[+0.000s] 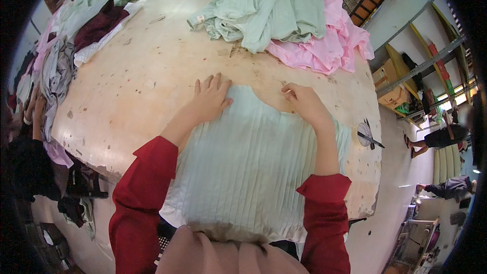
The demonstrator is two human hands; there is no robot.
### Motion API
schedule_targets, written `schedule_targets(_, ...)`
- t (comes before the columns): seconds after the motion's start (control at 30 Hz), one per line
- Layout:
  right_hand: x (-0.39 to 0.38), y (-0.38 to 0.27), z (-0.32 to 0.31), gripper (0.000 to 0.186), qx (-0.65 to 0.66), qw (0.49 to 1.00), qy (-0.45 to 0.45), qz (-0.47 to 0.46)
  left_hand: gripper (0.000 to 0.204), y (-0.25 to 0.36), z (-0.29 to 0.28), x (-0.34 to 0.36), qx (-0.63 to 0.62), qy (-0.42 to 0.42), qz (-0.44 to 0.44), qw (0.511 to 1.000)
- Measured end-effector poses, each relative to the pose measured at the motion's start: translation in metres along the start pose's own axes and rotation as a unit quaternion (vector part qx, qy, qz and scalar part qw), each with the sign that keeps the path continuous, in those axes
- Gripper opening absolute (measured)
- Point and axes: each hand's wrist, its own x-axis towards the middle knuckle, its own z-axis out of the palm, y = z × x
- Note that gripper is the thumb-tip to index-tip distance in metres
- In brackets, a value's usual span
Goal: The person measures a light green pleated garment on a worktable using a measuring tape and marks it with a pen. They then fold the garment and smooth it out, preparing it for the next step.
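Observation:
A pale mint-green pleated garment piece [243, 162] lies flat on the worn table, its lower end hanging toward me over the near edge. At its far end is a curved cut-out, like a neckline or armhole. My left hand [210, 100] rests with spread fingers on the tabletop, its thumb at the garment's upper left corner. My right hand [305, 102] is above the curved edge on the right, its fingers bent and drawn together. Whether something small is between those fingertips is hidden.
Across the pale wooden table [152, 66] lies a heap of mint-green garments [269, 7] beside pink cloth [329, 40]. Scissors [370, 140] and a round clear dish [363, 131] sit at the right edge. More clothes [101, 23] and another person's hand [36, 104] are at left.

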Motion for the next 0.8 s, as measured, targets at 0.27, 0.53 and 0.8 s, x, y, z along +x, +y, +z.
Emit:
schedule_targets(0.27, -0.027, 0.027, 0.006, 0.021, -0.006, 0.997, -0.061, -0.056, 0.029, 0.075, 0.013, 0.037, -0.136, 0.0, 0.133, 0.982)
schedule_targets(0.53, -0.035, 0.056, -0.005, 0.022, 0.305, 0.949, -0.076, -0.024, 0.02, 0.066, 0.021, 0.033, -0.219, -0.036, 0.117, 0.968)
schedule_targets(0.8, -0.021, 0.054, 0.02, 0.017, 0.219, 0.973, -0.05, -0.055, 0.026, 0.076, 0.029, 0.037, -0.245, -0.035, 0.1, 0.964)
